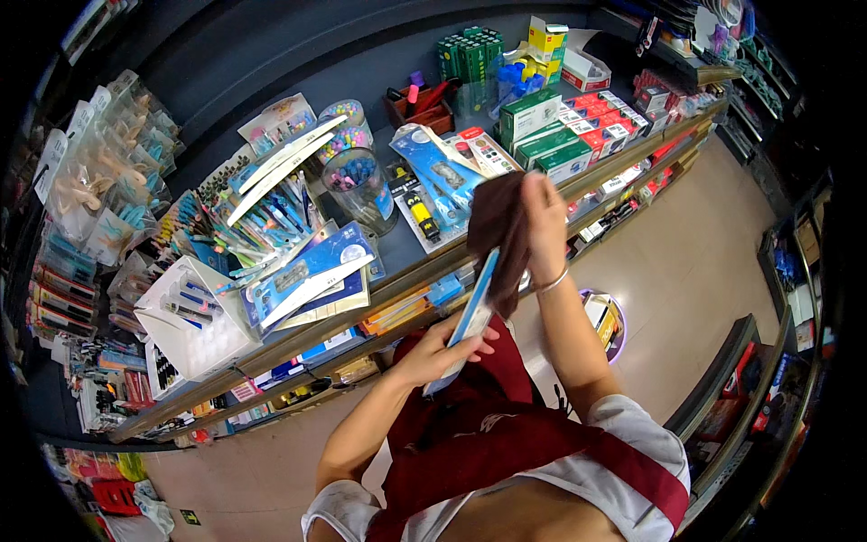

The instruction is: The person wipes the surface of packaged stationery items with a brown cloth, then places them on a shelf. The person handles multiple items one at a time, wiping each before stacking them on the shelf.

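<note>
My left hand (447, 352) grips the lower end of a flat blue-and-white package (472, 318), held upright at a tilt in front of the dark red apron (467, 433). My right hand (546, 220) holds a dark brown cloth (500, 223) that hangs over the package's upper end. Behind the cloth, blue carded packages (437, 169) lie on the shelf beside a yellow-and-black carded item (421, 213). More blue flat packages (305, 274) are stacked at the shelf's front edge, to the left of my hands.
The wooden shelf edge (399, 271) runs across the view. Clear tubs (355, 179), pens, a white box (203, 325) and green boxes (562, 159) stand on the shelf. A round purple-rimmed bin (620, 339) is on the floor. Another shelf unit (718, 379) stands at the right.
</note>
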### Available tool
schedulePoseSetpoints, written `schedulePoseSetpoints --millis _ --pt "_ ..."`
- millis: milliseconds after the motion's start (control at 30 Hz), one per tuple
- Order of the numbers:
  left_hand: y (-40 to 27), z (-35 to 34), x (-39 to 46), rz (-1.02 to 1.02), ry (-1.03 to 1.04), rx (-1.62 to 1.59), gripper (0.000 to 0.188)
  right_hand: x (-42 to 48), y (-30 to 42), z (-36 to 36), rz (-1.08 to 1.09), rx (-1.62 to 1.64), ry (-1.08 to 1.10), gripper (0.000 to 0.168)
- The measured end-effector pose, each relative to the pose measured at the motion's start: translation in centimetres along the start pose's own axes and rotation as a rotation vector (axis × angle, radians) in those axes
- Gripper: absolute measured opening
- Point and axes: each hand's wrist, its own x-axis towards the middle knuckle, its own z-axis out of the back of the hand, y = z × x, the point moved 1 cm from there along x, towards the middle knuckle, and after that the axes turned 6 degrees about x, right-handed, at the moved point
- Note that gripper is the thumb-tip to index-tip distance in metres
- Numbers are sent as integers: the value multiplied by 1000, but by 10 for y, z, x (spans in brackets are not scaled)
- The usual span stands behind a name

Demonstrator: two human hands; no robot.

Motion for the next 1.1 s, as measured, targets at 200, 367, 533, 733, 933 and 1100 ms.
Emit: schedulePoseSetpoints --millis 200,367,533,733,933,1100 --pt "3 12 -9 -180 -6 -460 85 -2 52 22 143 384 59 35" --pt "-4 6 11 -114 -273 -252 78 -39 72 -6 647 -379 539 28" --pt "-1 2 45 -49 -532 -589 68 -86 7 -29 625 -557 549 30" --pt "-4 -4 38 -187 -458 -767 58 -107 3 -12 562 -496 704 30" --pt "-13 3 36 67 -512 -850 45 -112 12 -1 602 -382 913 26" --pt "-34 15 41 -112 -421 -735 62 -125 21 4 661 -202 1183 17"
